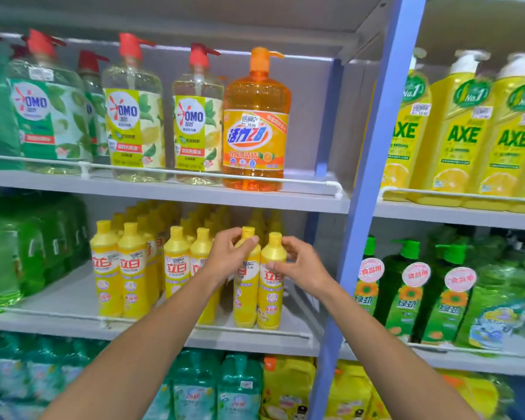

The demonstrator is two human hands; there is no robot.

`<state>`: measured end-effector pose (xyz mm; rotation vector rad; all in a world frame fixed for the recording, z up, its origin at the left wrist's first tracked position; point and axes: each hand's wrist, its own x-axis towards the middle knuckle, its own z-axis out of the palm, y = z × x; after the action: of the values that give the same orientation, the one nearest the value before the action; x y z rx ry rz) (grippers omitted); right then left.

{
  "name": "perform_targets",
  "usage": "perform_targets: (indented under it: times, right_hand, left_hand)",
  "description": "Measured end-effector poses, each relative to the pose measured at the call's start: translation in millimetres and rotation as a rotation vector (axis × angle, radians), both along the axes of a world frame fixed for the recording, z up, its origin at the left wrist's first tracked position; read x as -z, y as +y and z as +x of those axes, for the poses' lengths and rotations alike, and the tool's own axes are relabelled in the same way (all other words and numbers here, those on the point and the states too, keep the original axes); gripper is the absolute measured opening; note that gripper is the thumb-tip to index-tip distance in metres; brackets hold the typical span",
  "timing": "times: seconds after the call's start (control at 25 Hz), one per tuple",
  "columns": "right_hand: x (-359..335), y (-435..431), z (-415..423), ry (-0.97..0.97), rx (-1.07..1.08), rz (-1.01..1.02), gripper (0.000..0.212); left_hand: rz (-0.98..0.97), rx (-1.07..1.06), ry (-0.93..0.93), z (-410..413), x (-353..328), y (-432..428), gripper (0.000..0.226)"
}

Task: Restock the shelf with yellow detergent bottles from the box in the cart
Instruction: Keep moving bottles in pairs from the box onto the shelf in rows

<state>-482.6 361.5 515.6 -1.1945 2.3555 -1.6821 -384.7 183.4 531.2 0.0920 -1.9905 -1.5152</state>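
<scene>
The left bottle (245, 298) and right bottle (272, 294), both yellow, stand upright and touching at the front of the middle shelf (67, 295), just past the picture's centre toward 5 o'clock, with their bases just behind the white rail (43, 313). The left hand (228, 256) is curled round the left bottle's shoulder just under the cap. The right hand (300, 265) pinches the right bottle's shoulder, thumb in front and fingers behind. Both forearms reach up from 6 o'clock. At 9 o'clock from the pair, the yellow rows (132, 268) of like bottles stand several deep on the same shelf, with a gap between them and the pair. Farther toward 9 o'clock sit blurred green packs (28, 247). At 12 o'clock, on the shelf above, stands an orange bottle (255, 122) with a pump. The OMO bottles (134, 110) with red pumps run from it toward 10 o'clock. A blue post (373, 177) rises just beside the right hand at 3 o'clock. Past it, the AXE bottles (464, 131) line the upper shelf at 2 o'clock and green bottles (406, 292) with round pink stickers stand at 3 o'clock. At 6 o'clock, on the shelf below, lie teal pouches (219, 386) and yellow jugs (288, 386).
</scene>
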Motion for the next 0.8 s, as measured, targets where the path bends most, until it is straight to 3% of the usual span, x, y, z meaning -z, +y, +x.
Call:
perform_targets:
  times: [0.2, 0.4, 0.56, 0.8]
  right_hand:
    - [20.1, -0.6, 1.3, -0.049, 0.018, -0.025, 0.066]
    - [50.2, -4.3, 17.4, -0.125, 0.119, -0.144, 0.066]
    - [61.7, -12.2, 26.0, -0.149, 0.202, -0.13, 0.058]
    - [68.0, -9.9, 29.3, -0.132, 0.239, -0.117, 0.051]
  left_hand:
    - [0.069, -0.005, 0.0, -2.2, 18.4, 4.2, 0.013]
    - [0.075, 0.042, -0.101, 1.3, 45.8, -2.5, 0.038]
    - [0.061, 0.15, -0.185, 11.6, 78.5, -6.4, 0.043]
    - [0.014, 0.065, -0.164, 5.7, 93.1, -14.6, 0.058]
